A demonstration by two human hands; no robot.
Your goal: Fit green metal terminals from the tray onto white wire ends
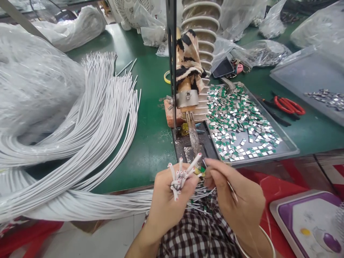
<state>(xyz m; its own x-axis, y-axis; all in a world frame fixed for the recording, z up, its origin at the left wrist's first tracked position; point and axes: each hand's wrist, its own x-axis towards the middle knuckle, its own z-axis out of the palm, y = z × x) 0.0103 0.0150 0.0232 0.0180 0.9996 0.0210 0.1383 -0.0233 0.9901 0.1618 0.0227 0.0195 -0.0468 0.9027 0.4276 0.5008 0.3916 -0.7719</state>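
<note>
My left hand (172, 197) is closed round a bunch of white cables (180, 177), their cut ends with reddish cores pointing up. My right hand (233, 197) is pinched just to the right of it, below the soldering iron's tip (195, 143). A small green piece shows between the two hands, and a thin cable lies along the right palm; what exactly the right fingertips grip is hidden. The iron, wrapped in patterned cloth (189, 59), is clamped to a black upright bar (172, 64) and points down over a dark tray (212, 139).
Long bundles of white cables (107, 125) cover the left of the green table (150, 143). At the right are a tray of small green and silver boards (239, 122), red-handled pliers (288, 105) and a clear bin (295, 73). A ribbed hose (201, 18) stands behind the iron.
</note>
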